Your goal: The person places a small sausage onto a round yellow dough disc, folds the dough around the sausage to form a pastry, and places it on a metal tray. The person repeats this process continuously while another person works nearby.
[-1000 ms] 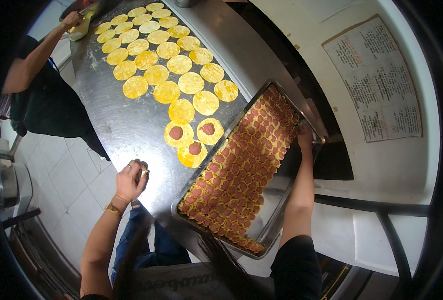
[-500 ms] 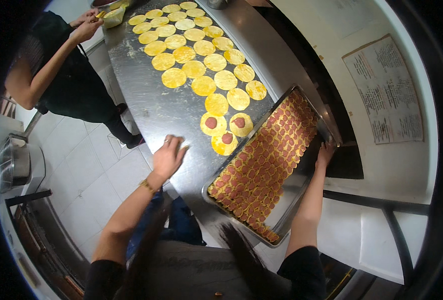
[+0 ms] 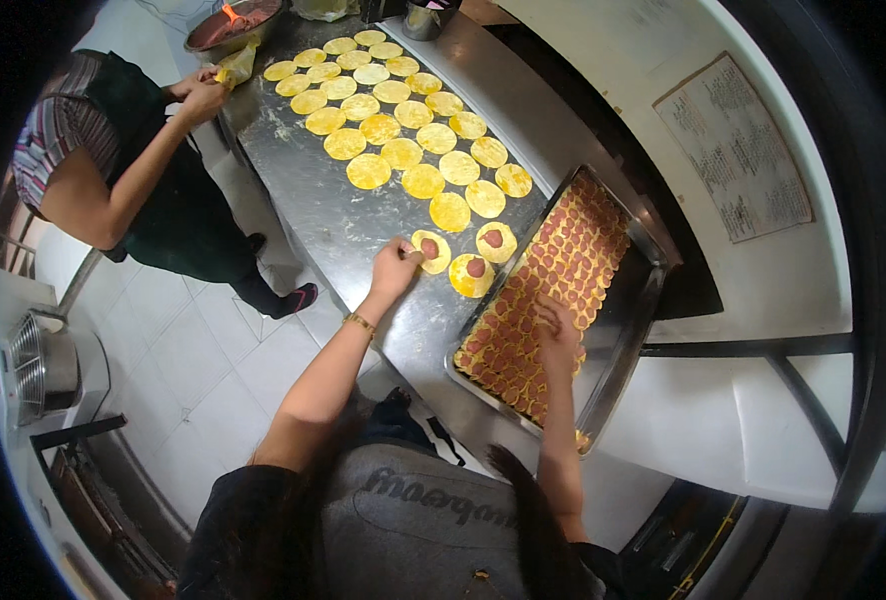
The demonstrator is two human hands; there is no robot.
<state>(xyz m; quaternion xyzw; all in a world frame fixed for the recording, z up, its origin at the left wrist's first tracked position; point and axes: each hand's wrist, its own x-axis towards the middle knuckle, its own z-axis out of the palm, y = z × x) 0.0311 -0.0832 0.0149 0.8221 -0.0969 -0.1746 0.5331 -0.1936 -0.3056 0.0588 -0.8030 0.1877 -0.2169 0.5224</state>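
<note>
My left hand (image 3: pixel 395 270) is at the left edge of a yellow dough round (image 3: pixel 431 240) topped with a lump of reddish-brown filling. Thumb and fingers pinch that edge. Two more filled rounds, a right-hand one (image 3: pixel 497 252) and a nearer one (image 3: pixel 472 286), lie just beside it. My right hand (image 3: pixel 559 335) hovers over or rests on the rows of small filled dough pieces (image 3: pixel 523 335) in a metal tray (image 3: pixel 618 352); its fingers are stretched out, and it holds nothing that I can see. Whether it touches the pieces is unclear.
Rows of plain yellow dough rounds (image 3: pixel 401 153) cover the far part of the steel table (image 3: pixel 298 190). Across at the left, a co-worker (image 3: pixel 153 180) holds a plastic bag with something yellow. Behind stand a bowl of reddish filling (image 3: pixel 233 30) and a metal container (image 3: pixel 425 20).
My left hand has gone from the bare tabletop to a filled dough round. My right hand has left the tray's far right rim and come in over the pieces. The view has shifted.
</note>
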